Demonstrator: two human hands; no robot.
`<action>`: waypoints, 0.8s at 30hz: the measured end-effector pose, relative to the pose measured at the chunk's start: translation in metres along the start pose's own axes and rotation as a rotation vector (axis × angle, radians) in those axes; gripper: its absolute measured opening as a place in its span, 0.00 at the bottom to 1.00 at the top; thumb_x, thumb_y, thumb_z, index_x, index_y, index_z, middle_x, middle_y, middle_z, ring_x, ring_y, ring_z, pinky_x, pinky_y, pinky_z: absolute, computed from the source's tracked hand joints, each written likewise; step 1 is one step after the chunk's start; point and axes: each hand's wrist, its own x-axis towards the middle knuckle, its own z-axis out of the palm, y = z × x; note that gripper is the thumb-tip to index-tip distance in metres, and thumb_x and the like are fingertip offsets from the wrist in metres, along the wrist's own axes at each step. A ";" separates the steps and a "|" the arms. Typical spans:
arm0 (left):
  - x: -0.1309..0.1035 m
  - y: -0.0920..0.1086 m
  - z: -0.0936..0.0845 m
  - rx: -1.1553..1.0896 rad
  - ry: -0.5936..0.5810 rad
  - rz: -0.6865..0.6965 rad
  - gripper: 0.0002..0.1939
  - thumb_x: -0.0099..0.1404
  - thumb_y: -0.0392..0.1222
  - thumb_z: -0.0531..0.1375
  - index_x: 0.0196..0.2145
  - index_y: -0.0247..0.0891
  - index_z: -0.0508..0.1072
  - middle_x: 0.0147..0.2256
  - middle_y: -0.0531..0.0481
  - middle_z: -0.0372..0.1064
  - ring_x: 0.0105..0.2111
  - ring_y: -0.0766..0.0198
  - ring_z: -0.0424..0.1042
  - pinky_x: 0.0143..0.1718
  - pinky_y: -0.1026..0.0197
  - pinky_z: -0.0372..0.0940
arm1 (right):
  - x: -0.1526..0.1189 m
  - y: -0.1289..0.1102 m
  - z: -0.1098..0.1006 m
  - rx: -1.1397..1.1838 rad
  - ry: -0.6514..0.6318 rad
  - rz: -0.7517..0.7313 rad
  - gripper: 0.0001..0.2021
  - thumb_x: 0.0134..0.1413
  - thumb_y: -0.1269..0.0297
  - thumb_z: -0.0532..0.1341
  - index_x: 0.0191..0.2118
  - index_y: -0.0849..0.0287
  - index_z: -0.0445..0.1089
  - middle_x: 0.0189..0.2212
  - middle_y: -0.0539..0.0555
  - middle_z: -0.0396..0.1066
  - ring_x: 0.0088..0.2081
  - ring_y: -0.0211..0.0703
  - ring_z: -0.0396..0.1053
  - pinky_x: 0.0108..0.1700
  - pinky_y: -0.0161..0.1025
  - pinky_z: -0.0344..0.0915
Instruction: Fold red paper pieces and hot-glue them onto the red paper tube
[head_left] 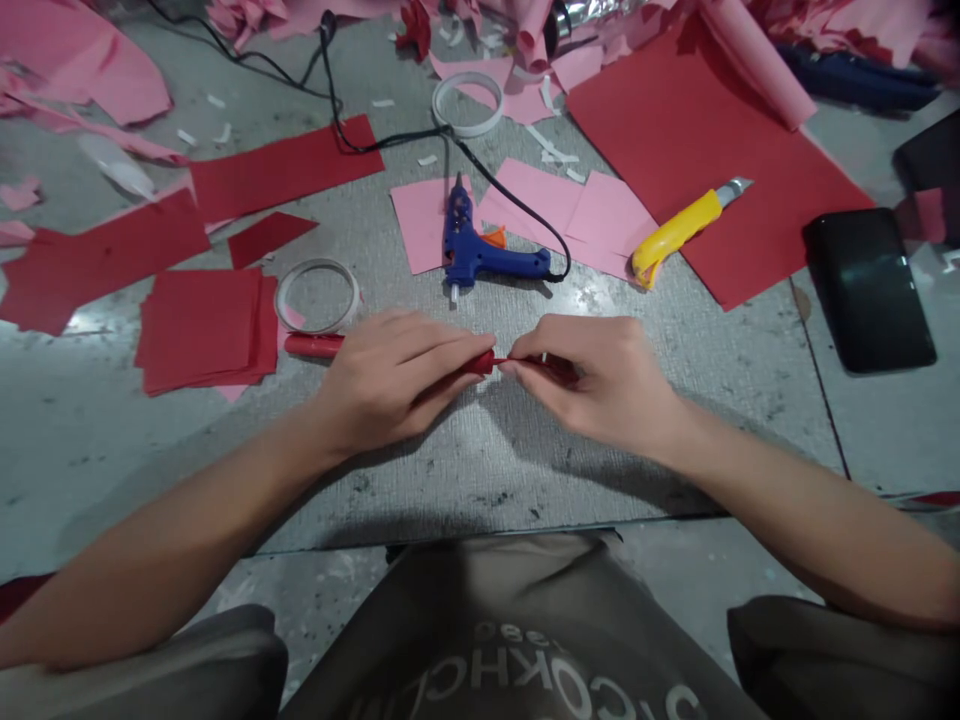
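Your left hand [394, 365] lies with its fingers curled over a red roll [482, 362], pressing it toward the tabletop [420, 490], in front of the blue glue gun [480, 255]. Your right hand [607, 375] has its thumb and forefinger pinched together on a thin red piece [502, 361] at the roll's right end. To work it well, keep the left grip light enough not to flatten the roll, and draw or turn the thin piece in line with it. (A red end [311, 346] sticks out left of your hand; whether it joins the roll, I cannot tell.) Small, even movements should spare the tip.
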 end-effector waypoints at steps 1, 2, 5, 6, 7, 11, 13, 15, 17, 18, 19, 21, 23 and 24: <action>0.000 0.000 0.000 -0.002 -0.002 0.001 0.19 0.74 0.41 0.65 0.61 0.40 0.75 0.46 0.43 0.84 0.44 0.53 0.82 0.42 0.51 0.72 | 0.000 0.000 0.000 -0.007 0.000 -0.010 0.07 0.70 0.68 0.64 0.37 0.58 0.75 0.28 0.48 0.74 0.26 0.36 0.66 0.32 0.37 0.59; 0.000 0.000 0.000 -0.008 -0.002 0.005 0.19 0.74 0.40 0.65 0.61 0.39 0.75 0.46 0.42 0.84 0.44 0.53 0.82 0.43 0.51 0.72 | 0.000 0.001 0.000 -0.014 0.000 -0.022 0.07 0.70 0.68 0.63 0.37 0.58 0.75 0.28 0.48 0.74 0.26 0.36 0.66 0.32 0.38 0.59; -0.001 0.000 0.002 -0.031 0.008 0.032 0.20 0.73 0.39 0.66 0.61 0.38 0.75 0.46 0.42 0.83 0.44 0.53 0.82 0.43 0.51 0.73 | -0.002 0.001 0.002 -0.029 0.005 -0.045 0.07 0.71 0.68 0.63 0.37 0.57 0.74 0.29 0.49 0.75 0.27 0.36 0.67 0.31 0.38 0.59; -0.001 0.000 0.003 -0.037 0.010 0.041 0.20 0.73 0.39 0.67 0.61 0.38 0.75 0.46 0.42 0.83 0.43 0.53 0.82 0.43 0.51 0.73 | -0.002 0.001 0.003 -0.038 0.005 -0.049 0.08 0.72 0.68 0.62 0.37 0.57 0.74 0.29 0.49 0.75 0.27 0.37 0.68 0.31 0.38 0.59; -0.001 0.000 0.004 -0.042 0.008 0.049 0.20 0.73 0.39 0.67 0.61 0.38 0.74 0.46 0.42 0.83 0.43 0.53 0.82 0.42 0.51 0.73 | -0.003 0.001 0.003 -0.053 0.003 -0.051 0.08 0.72 0.68 0.61 0.37 0.57 0.74 0.29 0.50 0.75 0.27 0.37 0.68 0.31 0.38 0.59; -0.001 0.001 0.005 -0.068 -0.007 0.054 0.21 0.74 0.39 0.66 0.63 0.41 0.73 0.47 0.42 0.84 0.44 0.54 0.83 0.41 0.51 0.73 | -0.004 -0.001 0.004 -0.169 0.002 -0.059 0.11 0.74 0.67 0.59 0.36 0.58 0.74 0.30 0.50 0.76 0.28 0.37 0.69 0.29 0.38 0.58; 0.000 0.003 0.005 -0.083 -0.001 0.048 0.22 0.74 0.39 0.66 0.63 0.41 0.72 0.48 0.42 0.83 0.44 0.54 0.83 0.42 0.51 0.74 | -0.004 -0.002 0.005 -0.234 0.009 -0.068 0.13 0.75 0.66 0.58 0.36 0.58 0.74 0.29 0.50 0.75 0.27 0.37 0.69 0.28 0.38 0.56; 0.001 0.005 0.003 -0.092 -0.003 0.038 0.21 0.74 0.39 0.66 0.63 0.41 0.73 0.48 0.42 0.83 0.44 0.53 0.83 0.43 0.50 0.75 | -0.004 -0.002 0.006 -0.270 0.010 -0.079 0.14 0.75 0.65 0.57 0.35 0.58 0.74 0.28 0.49 0.75 0.27 0.36 0.69 0.27 0.38 0.55; 0.003 0.009 0.002 -0.094 -0.008 0.031 0.19 0.75 0.39 0.65 0.61 0.40 0.74 0.48 0.42 0.84 0.44 0.54 0.83 0.43 0.50 0.75 | -0.004 -0.002 0.007 -0.273 0.013 -0.087 0.14 0.75 0.65 0.57 0.35 0.58 0.74 0.28 0.49 0.75 0.28 0.36 0.70 0.28 0.38 0.55; 0.004 0.010 0.001 -0.096 -0.011 0.024 0.17 0.75 0.39 0.65 0.60 0.39 0.74 0.47 0.42 0.84 0.44 0.54 0.83 0.43 0.51 0.75 | -0.004 -0.002 0.008 -0.263 0.016 -0.088 0.14 0.75 0.65 0.57 0.35 0.58 0.74 0.28 0.49 0.76 0.28 0.36 0.70 0.28 0.37 0.55; 0.004 0.012 0.000 -0.098 -0.014 0.015 0.16 0.75 0.38 0.64 0.59 0.39 0.75 0.47 0.42 0.84 0.44 0.54 0.83 0.43 0.51 0.75 | -0.005 -0.002 0.008 -0.245 0.021 -0.088 0.14 0.75 0.65 0.57 0.35 0.59 0.74 0.29 0.50 0.76 0.28 0.36 0.70 0.28 0.37 0.55; 0.006 0.015 -0.002 -0.102 -0.024 -0.015 0.14 0.76 0.38 0.64 0.57 0.39 0.75 0.46 0.43 0.84 0.44 0.54 0.83 0.43 0.51 0.75 | -0.005 -0.002 0.009 -0.178 0.031 -0.074 0.11 0.74 0.66 0.58 0.37 0.59 0.74 0.30 0.49 0.76 0.28 0.36 0.70 0.28 0.36 0.56; 0.006 0.016 -0.003 -0.114 -0.036 -0.048 0.13 0.76 0.39 0.64 0.56 0.40 0.75 0.45 0.44 0.84 0.43 0.54 0.83 0.43 0.51 0.75 | -0.006 -0.002 0.008 -0.084 0.043 -0.034 0.04 0.71 0.67 0.61 0.41 0.58 0.72 0.31 0.48 0.76 0.27 0.34 0.69 0.29 0.35 0.58; 0.006 0.016 -0.003 -0.126 -0.038 -0.054 0.13 0.76 0.39 0.64 0.56 0.41 0.75 0.45 0.45 0.84 0.43 0.55 0.83 0.43 0.52 0.74 | -0.006 -0.002 0.008 -0.040 0.046 -0.012 0.01 0.69 0.68 0.63 0.42 0.58 0.71 0.32 0.47 0.76 0.27 0.34 0.69 0.30 0.35 0.58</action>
